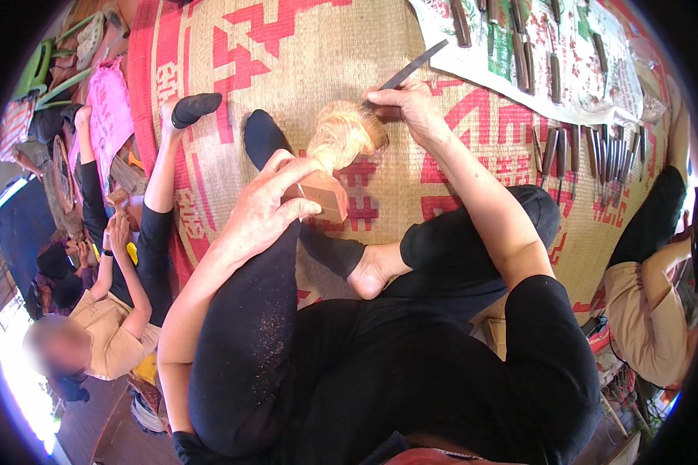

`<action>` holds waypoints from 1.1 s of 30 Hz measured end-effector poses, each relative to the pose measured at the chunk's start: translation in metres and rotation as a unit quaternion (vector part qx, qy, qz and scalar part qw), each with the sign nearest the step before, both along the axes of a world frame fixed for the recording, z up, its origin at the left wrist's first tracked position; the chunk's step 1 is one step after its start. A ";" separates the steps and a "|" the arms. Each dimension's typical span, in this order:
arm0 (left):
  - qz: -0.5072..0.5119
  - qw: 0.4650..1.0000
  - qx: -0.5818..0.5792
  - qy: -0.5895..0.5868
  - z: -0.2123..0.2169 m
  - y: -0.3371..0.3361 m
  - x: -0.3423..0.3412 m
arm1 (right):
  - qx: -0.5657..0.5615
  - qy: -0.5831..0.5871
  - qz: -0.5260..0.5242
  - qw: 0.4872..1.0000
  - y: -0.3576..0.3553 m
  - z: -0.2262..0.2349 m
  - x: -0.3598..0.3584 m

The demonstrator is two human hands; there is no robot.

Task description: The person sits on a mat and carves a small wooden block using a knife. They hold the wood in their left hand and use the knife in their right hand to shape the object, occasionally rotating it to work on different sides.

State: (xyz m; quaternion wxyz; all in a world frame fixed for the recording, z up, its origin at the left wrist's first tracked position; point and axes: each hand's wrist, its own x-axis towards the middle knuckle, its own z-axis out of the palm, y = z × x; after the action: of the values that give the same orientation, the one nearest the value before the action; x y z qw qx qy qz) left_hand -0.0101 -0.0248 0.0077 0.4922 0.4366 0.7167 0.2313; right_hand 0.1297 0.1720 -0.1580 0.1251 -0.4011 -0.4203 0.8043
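Observation:
My left hand [267,203] is closed round the square base of a pale wood carving [335,143], which tilts up and away from me above my bent knee. The carving's upper part is rounded, with worked curves and a browner, finely lined right side. My right hand [412,112] grips a long, flat, dark tool [419,63] right beside that side. One end of the tool points up and to the right. Its other end lies by the carving, and I cannot make out whether it touches. Fine wood dust is scattered on my dark trouser leg [248,349].
A woven straw mat [287,46] with red patterns lies under me. At the upper right a printed sheet [473,74] bears several carving tools. More chisels [609,155] lie in a row on the mat. A person [120,329] sits at the left with a wooden piece, another at the right.

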 end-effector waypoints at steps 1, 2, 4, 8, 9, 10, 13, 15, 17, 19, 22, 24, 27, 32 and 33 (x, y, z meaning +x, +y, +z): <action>-0.005 1.000 -0.002 0.002 0.001 0.001 0.000 | 0.016 0.009 0.024 1.000 -0.004 0.001 -0.001; -0.009 1.000 -0.004 0.005 0.001 0.001 0.000 | 0.032 0.018 0.048 0.998 -0.008 0.003 -0.002; -0.017 1.000 -0.004 0.023 0.001 0.001 -0.001 | 0.041 0.010 0.057 0.997 -0.008 0.004 -0.002; -0.066 0.996 -0.020 0.055 0.004 0.004 0.000 | -0.006 -0.037 -0.016 0.999 0.013 -0.003 0.002; -0.063 0.996 -0.017 0.054 0.005 0.004 0.000 | -0.009 -0.005 -0.030 1.000 0.015 -0.003 0.005; -0.061 0.997 -0.015 0.052 0.006 0.003 0.001 | 0.003 -0.002 -0.012 1.000 0.016 -0.003 0.004; -0.076 0.995 -0.012 0.057 0.006 0.004 0.002 | 0.059 0.013 0.053 0.997 0.002 0.007 -0.002; -0.091 0.993 -0.011 0.069 0.007 0.005 0.002 | 0.072 0.014 0.080 0.994 -0.004 0.011 -0.003; -0.106 0.991 -0.010 0.085 0.007 0.006 0.003 | 0.053 0.004 0.089 0.995 -0.004 0.012 -0.003; -0.126 0.988 0.004 0.092 0.009 0.009 0.004 | 0.045 -0.010 0.052 0.998 0.007 0.003 -0.002; -0.150 0.983 0.022 0.103 0.009 0.010 0.004 | 0.007 -0.030 0.006 0.999 0.026 -0.002 0.007; -0.158 0.981 0.024 0.108 0.009 0.010 0.004 | 0.057 -0.029 0.033 0.997 0.017 0.008 0.002; -0.171 0.978 0.027 0.113 0.009 0.010 0.005 | 0.072 0.005 0.096 0.993 -0.004 0.016 -0.004; -0.191 0.970 0.055 0.138 0.013 0.018 0.008 | 0.071 -0.020 0.089 0.993 -0.002 0.005 -0.003; -0.198 0.968 0.062 0.139 0.013 0.018 0.008 | 0.064 -0.032 0.068 0.995 0.003 0.004 -0.002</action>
State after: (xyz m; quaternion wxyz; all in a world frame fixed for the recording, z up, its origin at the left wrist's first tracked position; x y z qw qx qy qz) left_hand -0.0016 -0.0068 0.0209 0.3960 0.6272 0.6616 0.1099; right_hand 0.1272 0.1754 -0.1543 0.0817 -0.3878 -0.5007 0.7695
